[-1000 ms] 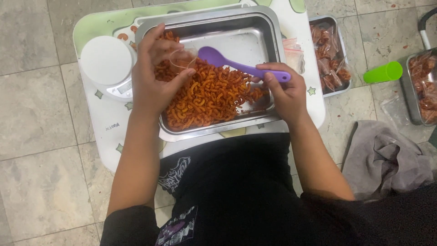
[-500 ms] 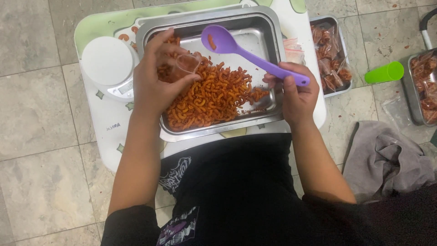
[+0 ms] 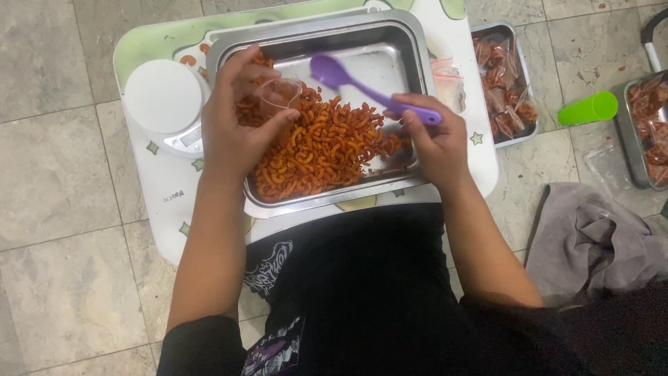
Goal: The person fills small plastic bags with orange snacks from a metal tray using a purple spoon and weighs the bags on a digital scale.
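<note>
A steel tray [image 3: 390,35] on a small white table [image 3: 480,160] holds a heap of orange-red curled snacks [image 3: 323,150]. My left hand [image 3: 236,115] holds a small clear plastic bag [image 3: 278,94] open above the heap, with some snacks inside it. My right hand [image 3: 435,139] grips the handle of a purple spoon [image 3: 341,75], whose bowl points at the bag's mouth, just to its right.
A white kitchen scale [image 3: 163,101] stands on the table left of the tray. On the tiled floor to the right are a steel tray of filled bags [image 3: 504,76], a green cup [image 3: 588,109], another tray [image 3: 643,125] and a grey cloth [image 3: 598,244].
The spoon came up out of the heap, swung high over the tray, and now sits lower with its bowl next to the bag. My left hand has lifted the bag slightly.
</note>
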